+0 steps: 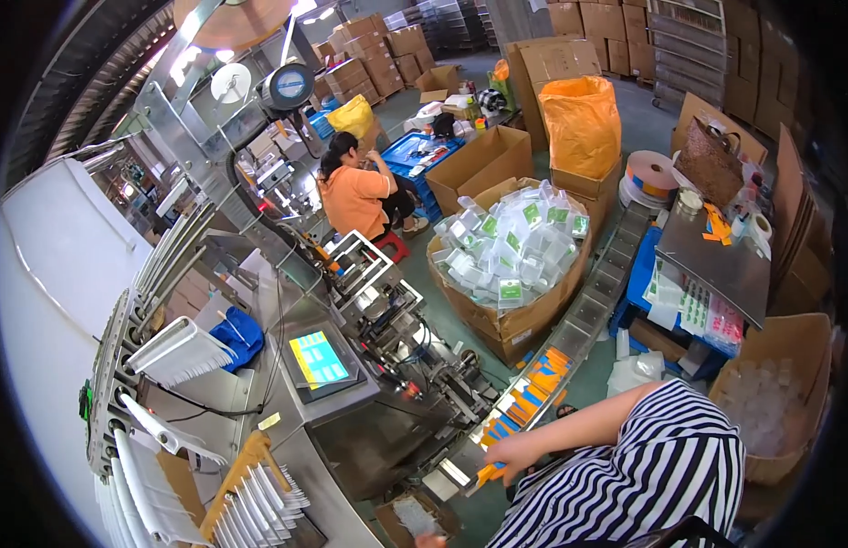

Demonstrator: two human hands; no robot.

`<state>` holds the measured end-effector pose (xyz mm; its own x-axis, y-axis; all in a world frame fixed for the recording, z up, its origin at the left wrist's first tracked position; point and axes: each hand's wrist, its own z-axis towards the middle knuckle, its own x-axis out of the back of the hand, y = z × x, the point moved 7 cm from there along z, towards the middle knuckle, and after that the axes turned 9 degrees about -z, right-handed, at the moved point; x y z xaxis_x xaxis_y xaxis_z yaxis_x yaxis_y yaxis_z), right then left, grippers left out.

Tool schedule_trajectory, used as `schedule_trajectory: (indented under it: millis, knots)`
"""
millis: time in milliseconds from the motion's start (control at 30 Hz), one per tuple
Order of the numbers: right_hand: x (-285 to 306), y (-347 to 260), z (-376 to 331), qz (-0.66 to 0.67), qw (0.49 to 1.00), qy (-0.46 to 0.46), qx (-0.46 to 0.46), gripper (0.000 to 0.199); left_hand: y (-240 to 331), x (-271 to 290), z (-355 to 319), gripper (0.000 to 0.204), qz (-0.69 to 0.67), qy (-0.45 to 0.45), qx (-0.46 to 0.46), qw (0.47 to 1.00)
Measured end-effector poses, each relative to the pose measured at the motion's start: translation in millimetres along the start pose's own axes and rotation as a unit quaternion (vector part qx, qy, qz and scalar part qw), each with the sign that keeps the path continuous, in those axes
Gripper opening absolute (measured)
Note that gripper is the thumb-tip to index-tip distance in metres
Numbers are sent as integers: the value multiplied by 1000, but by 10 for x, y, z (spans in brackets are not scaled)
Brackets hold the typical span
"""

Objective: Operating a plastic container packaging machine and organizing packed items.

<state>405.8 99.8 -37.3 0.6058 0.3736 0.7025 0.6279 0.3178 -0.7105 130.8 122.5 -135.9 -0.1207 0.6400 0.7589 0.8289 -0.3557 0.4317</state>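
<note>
Right hand (508,453) points leftward, fingers bent downward; bare right forearm (579,426) extends behind it; left hand (431,542), mostly cropped, appears lower left.

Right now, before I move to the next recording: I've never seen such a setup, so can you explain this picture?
There is no robot: a person wears a fisheye camera on the head, so straight edges bend. The striped sleeve leads to their right hand, at a row of orange and blue pieces on a conveyor track; its grip is unclear. Only a bit of the left hand shows, so what it holds can't be told. Left of the track stands a machine with a lit screen. Beyond, a carton brims with clear plastic boxes, and a co-worker in orange sits.
</note>
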Motion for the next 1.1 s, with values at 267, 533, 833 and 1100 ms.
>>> schedule_trajectory:
  millis: [267,533,833,1100]
  knots:
    - [-49,505,-454,191,946,179,-190,24,-503,-619,592,25,-735,51,234,634]
    - [346,510,-625,235,862,370,-255,54,2769,168,1295,40,-784,110,-114,600]
    - [1529,1407,-1734,581,564,557,-184,19,4207,-222,1744,42,-707,-219,-41,671]
    - [2890,2848,-2920,439,691,540,-194,19,5430,-464,3059,14,-570,-202,57,794]
